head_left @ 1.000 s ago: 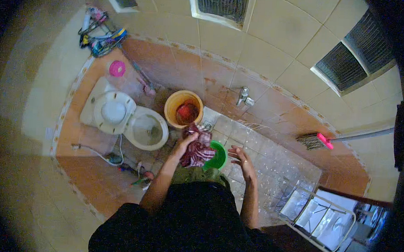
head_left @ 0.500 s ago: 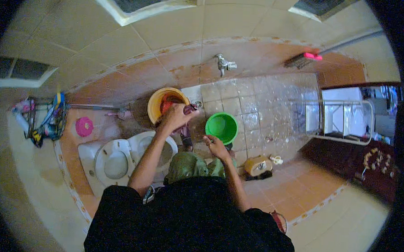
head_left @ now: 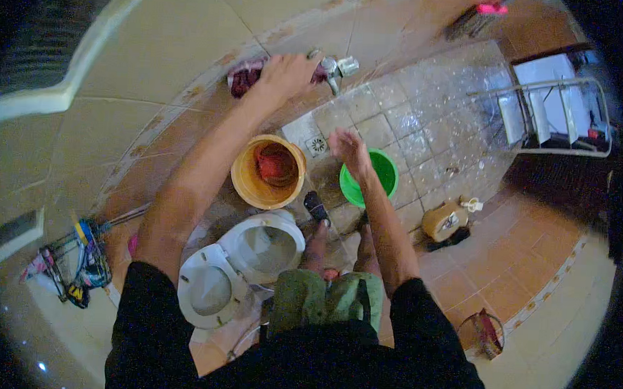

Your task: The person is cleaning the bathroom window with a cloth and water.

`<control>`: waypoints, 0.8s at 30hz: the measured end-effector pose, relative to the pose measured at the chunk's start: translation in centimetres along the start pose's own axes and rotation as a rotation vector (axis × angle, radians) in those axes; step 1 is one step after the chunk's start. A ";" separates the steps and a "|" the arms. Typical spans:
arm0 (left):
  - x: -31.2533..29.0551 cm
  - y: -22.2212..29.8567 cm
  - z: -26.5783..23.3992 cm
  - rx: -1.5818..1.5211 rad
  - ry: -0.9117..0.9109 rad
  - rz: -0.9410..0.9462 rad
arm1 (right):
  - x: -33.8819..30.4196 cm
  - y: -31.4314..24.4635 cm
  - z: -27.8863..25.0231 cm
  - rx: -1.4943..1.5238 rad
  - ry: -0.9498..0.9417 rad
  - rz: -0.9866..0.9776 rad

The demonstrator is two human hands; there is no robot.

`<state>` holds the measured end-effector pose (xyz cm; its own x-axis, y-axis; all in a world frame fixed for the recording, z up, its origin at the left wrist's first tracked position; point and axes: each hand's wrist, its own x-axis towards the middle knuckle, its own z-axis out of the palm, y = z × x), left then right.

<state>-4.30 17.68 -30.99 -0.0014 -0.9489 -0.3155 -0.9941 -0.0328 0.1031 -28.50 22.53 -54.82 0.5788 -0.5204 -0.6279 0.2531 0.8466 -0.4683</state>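
Note:
Raised to the wall, my left hand (head_left: 285, 77) is closed on a wet-looking maroon-purple cloth (head_left: 245, 78). Part of the cloth shows left of the hand, and a bit more appears between the hand and the metal tap (head_left: 336, 69). My fingers hide its middle. Lower and to the right, my right hand (head_left: 351, 154) hovers over the edge of a green bucket (head_left: 389, 173). Its fingers look stretched out, somewhat blurred, with nothing visible in them. An orange bucket (head_left: 239, 177) with a red item inside stands below my left forearm.
A toilet (head_left: 282, 224) with raised lid is at my left. A floor drain (head_left: 316, 146) lies between the buckets. On the right are a yellowish container (head_left: 439, 222), a white step ladder (head_left: 573, 84) and a wet tiled floor. A pink-topped brush (head_left: 490, 9) leans at the far wall.
My left hand has lifted the cloth from beside the orange bucket up to the wall by the tap. My right hand has moved forward from the green bucket's near edge. The view has turned.

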 end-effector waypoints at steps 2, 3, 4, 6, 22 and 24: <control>2.1 -1.2 1.1 0.222 0.009 0.040 | 3.8 -1.2 3.5 0.012 -0.014 -0.088; 3.3 -1.2 1.9 0.218 0.001 0.056 | 5.3 -1.7 3.8 0.064 -0.006 -0.119; 4.2 -1.2 2.6 0.228 0.026 0.089 | 6.7 -2.1 4.1 0.115 -0.003 -0.150; 4.9 -1.1 3.4 0.235 0.048 0.129 | 8.7 -2.8 5.3 0.260 0.013 -0.184; 6.3 -0.8 4.7 0.004 0.098 0.128 | 17.9 -1.6 0.4 0.622 -0.152 -0.045; 8.1 0.7 3.2 -0.038 0.195 0.310 | 18.8 -4.9 -6.1 0.509 -0.323 -0.109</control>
<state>-5.34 10.97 -36.48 -0.2781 -0.9573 -0.0787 -0.9448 0.2578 0.2021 -23.59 7.95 -68.16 0.7141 -0.6144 -0.3356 0.6170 0.7788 -0.1132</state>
